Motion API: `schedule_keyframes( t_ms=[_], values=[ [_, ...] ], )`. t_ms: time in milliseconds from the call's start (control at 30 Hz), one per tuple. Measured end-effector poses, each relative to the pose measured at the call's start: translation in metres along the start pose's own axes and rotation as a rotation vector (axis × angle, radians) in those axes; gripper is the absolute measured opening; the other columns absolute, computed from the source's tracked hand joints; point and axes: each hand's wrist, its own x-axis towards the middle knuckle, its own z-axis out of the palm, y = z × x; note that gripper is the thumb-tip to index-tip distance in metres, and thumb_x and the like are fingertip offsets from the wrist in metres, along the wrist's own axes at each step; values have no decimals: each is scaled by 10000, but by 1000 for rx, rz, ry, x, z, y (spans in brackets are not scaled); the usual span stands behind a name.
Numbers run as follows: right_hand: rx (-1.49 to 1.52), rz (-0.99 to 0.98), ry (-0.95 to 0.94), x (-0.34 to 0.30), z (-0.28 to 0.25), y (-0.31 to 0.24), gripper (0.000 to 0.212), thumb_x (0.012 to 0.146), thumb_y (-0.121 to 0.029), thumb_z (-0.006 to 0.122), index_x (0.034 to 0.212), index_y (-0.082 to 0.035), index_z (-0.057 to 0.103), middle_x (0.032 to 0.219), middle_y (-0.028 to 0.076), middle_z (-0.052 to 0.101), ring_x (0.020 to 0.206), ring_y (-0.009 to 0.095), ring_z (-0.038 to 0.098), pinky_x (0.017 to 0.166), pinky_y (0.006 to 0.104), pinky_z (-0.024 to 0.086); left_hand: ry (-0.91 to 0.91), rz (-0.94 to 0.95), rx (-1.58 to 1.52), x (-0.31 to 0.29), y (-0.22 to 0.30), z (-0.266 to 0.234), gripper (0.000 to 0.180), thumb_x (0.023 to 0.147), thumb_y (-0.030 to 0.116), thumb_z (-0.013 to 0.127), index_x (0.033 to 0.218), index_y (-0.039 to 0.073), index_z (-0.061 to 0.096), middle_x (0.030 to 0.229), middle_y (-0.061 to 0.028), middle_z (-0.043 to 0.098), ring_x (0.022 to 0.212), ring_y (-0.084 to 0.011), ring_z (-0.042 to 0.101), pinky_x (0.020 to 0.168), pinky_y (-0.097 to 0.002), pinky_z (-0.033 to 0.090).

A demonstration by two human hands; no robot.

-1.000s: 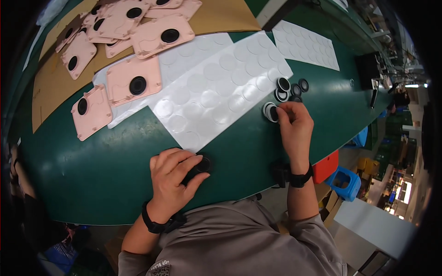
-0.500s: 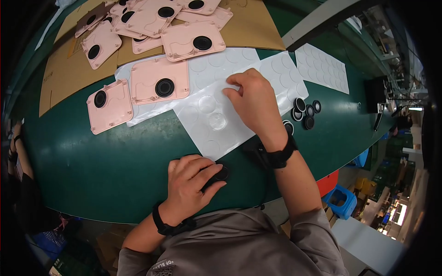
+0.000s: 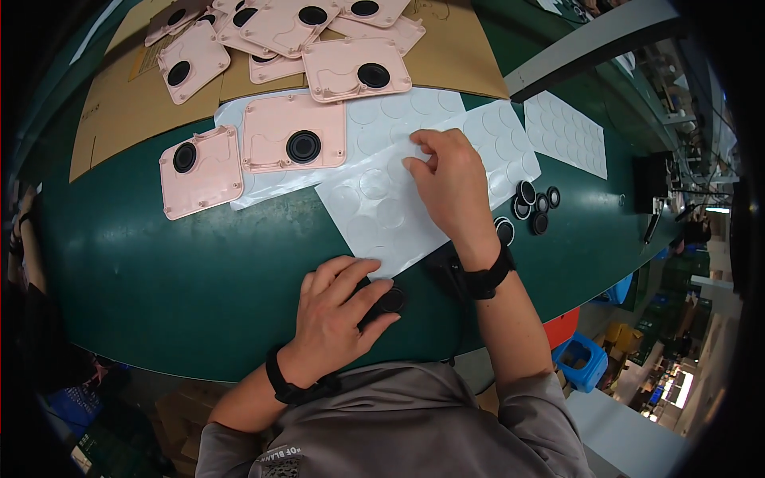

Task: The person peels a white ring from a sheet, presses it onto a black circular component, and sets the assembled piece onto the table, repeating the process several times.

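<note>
My left hand (image 3: 339, 307) curls around a black round disc-shaped part (image 3: 390, 300) near the table's front edge. One of its fingertips reaches the lower corner of a white sheet of clear round stickers (image 3: 358, 227). Over the upper edge of that sheet is my right hand (image 3: 454, 187), thumb and forefinger bent toward each other. Anything thin between those tips is too faint to make out. To the left of the sheet lie two pink plastic panels, a larger one (image 3: 267, 131) and a smaller one (image 3: 211, 179), each with a black round part set in it.
Several loose black round parts (image 3: 539, 223), some white-rimmed, lie right of my right hand. More pink panels (image 3: 351, 60) are piled on cardboard (image 3: 115, 119) at the back. Another sticker sheet (image 3: 566, 131) lies far right, beyond a grey metal bar (image 3: 590, 48). Another person's arm (image 3: 30, 247) shows at far left.
The whole view has shifted a little, so the table's things sit further right. My left fingers have moved up to the sheet's lower corner. The right hand stays over the sheet, fingers bent.
</note>
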Motion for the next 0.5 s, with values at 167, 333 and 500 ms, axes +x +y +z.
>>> schedule_keyframes(
  t_ms=[167, 333, 500],
  values=[
    [-108, -218, 128, -10, 11, 0, 149, 876, -32, 804, 1022, -3, 797, 956, 141, 723, 827, 296, 707, 758, 382, 575, 14, 8, 11, 1, 0, -1, 474, 774, 266, 916, 1191, 138, 729, 1363, -64, 663, 1228, -313, 603, 953, -436, 453],
    [14, -74, 45, 0, 5, 1, 124, 889, -58, 800, 1000, -4, 789, 957, 136, 720, 825, 320, 703, 745, 397, 574, 20, -28, -89, 4, 3, -16, 578, 774, 261, 928, 1273, 77, 700, 1371, -122, 674, 1261, -373, 606, 1031, -479, 470],
    [-82, -59, 79, -1, 9, -6, 84, 919, -88, 770, 954, -17, 744, 956, 135, 712, 830, 349, 695, 730, 431, 569, 138, -32, 150, 28, -18, -45, 711, 817, 260, 909, 1405, 5, 603, 1435, -187, 635, 1360, -426, 561, 1110, -510, 447]
  ],
)
